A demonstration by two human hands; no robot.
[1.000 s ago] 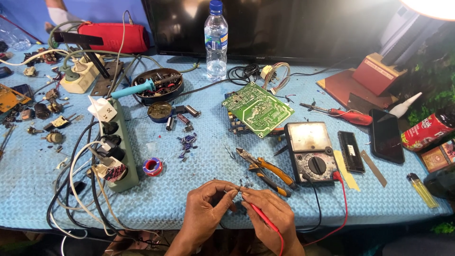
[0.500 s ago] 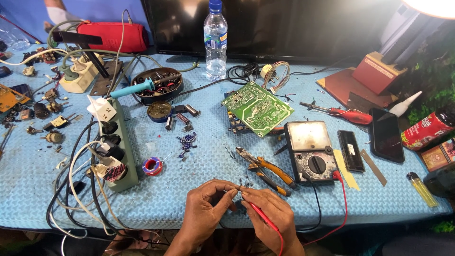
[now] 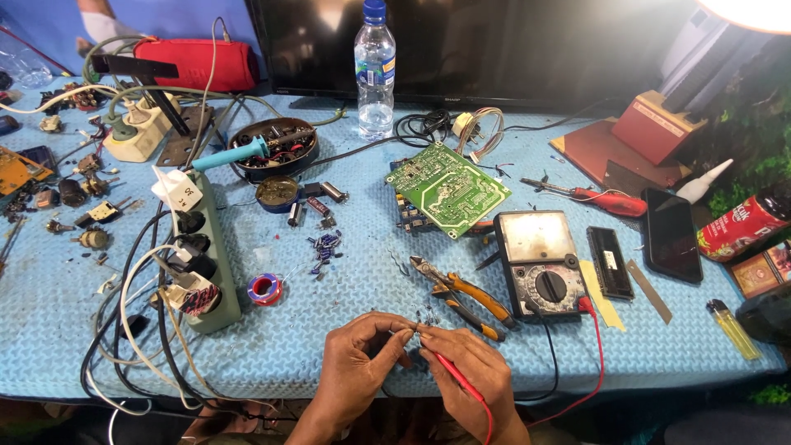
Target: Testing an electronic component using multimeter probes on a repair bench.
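Cables and a power strip [image 3: 202, 264] crowd our left side of the blue mat [image 3: 346, 272], leaving open room only near the front edge. There our left hand [image 3: 356, 371] pinches a tiny component [image 3: 414, 330], too small to identify, fingertips closed on it. Our right hand [image 3: 470, 375] grips the red probe [image 3: 455, 376] against it. Orange-handled pliers [image 3: 461, 297] lie just beyond, beside the multimeter [image 3: 540, 264].

The part pinched between both hands' fingertips [image 3: 409, 330] is too small to tell.
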